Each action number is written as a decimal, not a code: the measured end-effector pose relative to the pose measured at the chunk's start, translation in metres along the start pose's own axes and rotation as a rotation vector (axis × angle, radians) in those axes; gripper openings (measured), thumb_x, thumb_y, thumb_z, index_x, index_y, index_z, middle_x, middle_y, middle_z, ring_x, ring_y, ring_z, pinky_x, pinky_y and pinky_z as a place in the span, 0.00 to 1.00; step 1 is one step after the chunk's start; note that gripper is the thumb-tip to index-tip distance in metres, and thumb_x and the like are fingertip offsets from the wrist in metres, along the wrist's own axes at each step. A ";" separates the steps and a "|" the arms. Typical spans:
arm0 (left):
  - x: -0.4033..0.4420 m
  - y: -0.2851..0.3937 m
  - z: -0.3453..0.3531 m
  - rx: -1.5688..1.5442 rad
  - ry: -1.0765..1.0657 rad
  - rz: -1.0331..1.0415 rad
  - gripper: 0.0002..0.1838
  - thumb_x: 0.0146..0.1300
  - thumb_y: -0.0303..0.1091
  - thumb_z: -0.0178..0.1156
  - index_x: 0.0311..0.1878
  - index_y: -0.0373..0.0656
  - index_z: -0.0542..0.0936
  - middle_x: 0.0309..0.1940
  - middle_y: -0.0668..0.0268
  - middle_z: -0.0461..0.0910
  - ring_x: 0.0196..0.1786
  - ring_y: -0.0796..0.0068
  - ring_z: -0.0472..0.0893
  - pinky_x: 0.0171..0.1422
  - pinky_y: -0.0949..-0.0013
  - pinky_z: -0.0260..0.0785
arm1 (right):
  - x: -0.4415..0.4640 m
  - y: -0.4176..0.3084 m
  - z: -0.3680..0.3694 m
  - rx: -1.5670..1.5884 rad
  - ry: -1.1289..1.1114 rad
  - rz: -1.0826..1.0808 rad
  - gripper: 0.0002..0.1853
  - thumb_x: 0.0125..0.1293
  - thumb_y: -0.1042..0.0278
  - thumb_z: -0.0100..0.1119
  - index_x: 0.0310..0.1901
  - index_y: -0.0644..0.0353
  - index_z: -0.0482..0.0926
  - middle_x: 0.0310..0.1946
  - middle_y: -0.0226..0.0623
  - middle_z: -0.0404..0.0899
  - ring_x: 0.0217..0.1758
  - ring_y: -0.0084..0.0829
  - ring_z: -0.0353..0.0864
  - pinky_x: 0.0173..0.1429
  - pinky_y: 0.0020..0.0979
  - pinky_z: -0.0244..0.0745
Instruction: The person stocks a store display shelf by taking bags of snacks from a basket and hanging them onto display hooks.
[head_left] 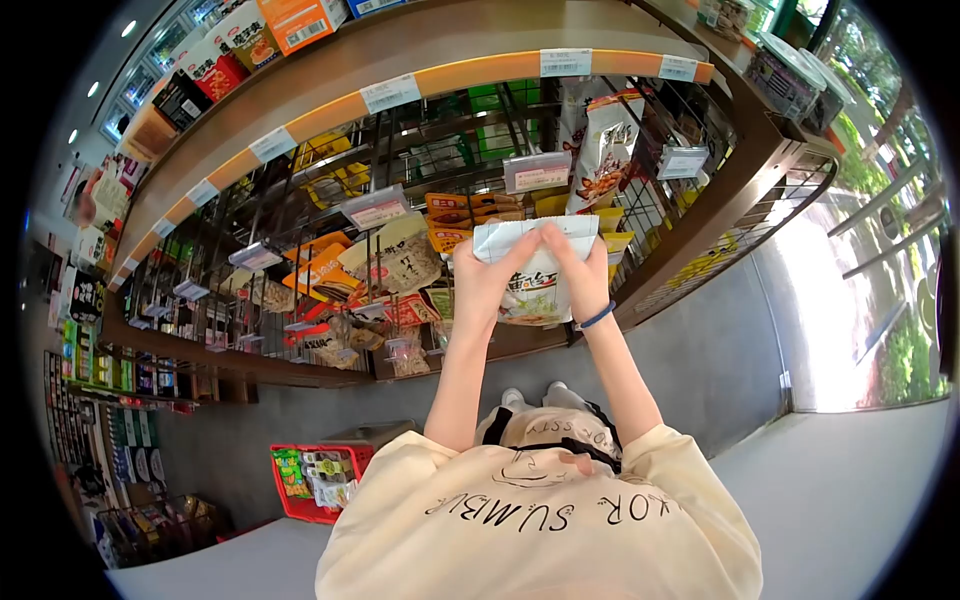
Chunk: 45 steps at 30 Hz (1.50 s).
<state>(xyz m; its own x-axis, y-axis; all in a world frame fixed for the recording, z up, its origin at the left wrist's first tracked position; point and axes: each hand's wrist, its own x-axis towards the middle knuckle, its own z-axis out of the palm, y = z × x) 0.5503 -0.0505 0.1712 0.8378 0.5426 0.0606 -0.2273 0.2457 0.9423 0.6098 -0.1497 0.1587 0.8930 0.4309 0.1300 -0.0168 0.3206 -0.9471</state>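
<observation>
Both of my hands grip a white snack bag (537, 303) with dark and red printing and a green picture near its lower end. My left hand (481, 277) has its fingers closed on the bag's left side, thumb across the front. On the other side my right hand (584, 268) holds it the same way, a blue band around the wrist. The bag's pale top edge (493, 233) shows above the thumbs. Just behind it a white and red snack bag (608, 140) hangs on the rack, apart from my hands.
A wire rack with hanging snack bags (395, 255) stands before me under a wooden shelf edge (330, 115) with price labels. A red basket (318, 512) holding packets is on the grey floor (690, 350) at lower left. Plastic tubs (785, 75) stand at upper right.
</observation>
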 end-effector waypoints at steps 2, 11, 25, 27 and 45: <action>0.005 0.001 0.006 -0.023 0.009 -0.014 0.09 0.50 0.26 0.60 0.37 0.35 0.77 0.34 0.66 0.78 0.37 0.81 0.75 0.43 0.77 0.65 | 0.011 -0.004 0.000 0.067 0.020 -0.005 0.13 0.53 0.65 0.60 0.34 0.66 0.76 0.30 0.31 0.77 0.31 0.17 0.73 0.36 0.20 0.68; 0.017 0.013 0.018 -0.041 0.067 0.211 0.16 0.55 0.30 0.58 0.46 0.37 0.71 0.39 0.67 0.74 0.40 0.83 0.73 0.44 0.79 0.64 | 0.043 -0.016 -0.006 0.010 -0.216 0.006 0.14 0.51 0.67 0.62 0.37 0.66 0.74 0.33 0.33 0.77 0.33 0.19 0.73 0.37 0.21 0.69; 0.039 0.015 0.014 0.127 0.100 0.316 0.11 0.53 0.26 0.55 0.40 0.34 0.74 0.33 0.68 0.77 0.35 0.85 0.73 0.40 0.79 0.65 | 0.059 -0.014 -0.003 0.142 -0.164 -0.020 0.11 0.51 0.71 0.59 0.36 0.67 0.74 0.31 0.31 0.77 0.33 0.17 0.73 0.38 0.22 0.69; 0.043 0.011 0.009 0.139 0.124 0.326 0.10 0.54 0.28 0.56 0.38 0.34 0.75 0.30 0.70 0.77 0.32 0.85 0.73 0.38 0.79 0.64 | 0.062 -0.012 -0.002 0.111 -0.159 -0.019 0.11 0.52 0.70 0.58 0.35 0.67 0.74 0.31 0.30 0.76 0.33 0.16 0.72 0.37 0.21 0.68; 0.056 0.012 0.013 -0.154 0.042 0.196 0.20 0.58 0.35 0.54 0.50 0.36 0.65 0.43 0.63 0.71 0.45 0.80 0.70 0.49 0.76 0.62 | 0.083 -0.025 0.003 0.037 -0.172 0.121 0.17 0.53 0.61 0.59 0.39 0.66 0.74 0.33 0.31 0.76 0.34 0.18 0.73 0.39 0.22 0.67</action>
<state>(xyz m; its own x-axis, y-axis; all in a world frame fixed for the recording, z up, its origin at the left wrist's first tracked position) 0.6012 -0.0273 0.1897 0.7497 0.6240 0.2204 -0.4591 0.2506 0.8523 0.6829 -0.1192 0.1939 0.7936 0.6047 0.0674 -0.1387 0.2876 -0.9476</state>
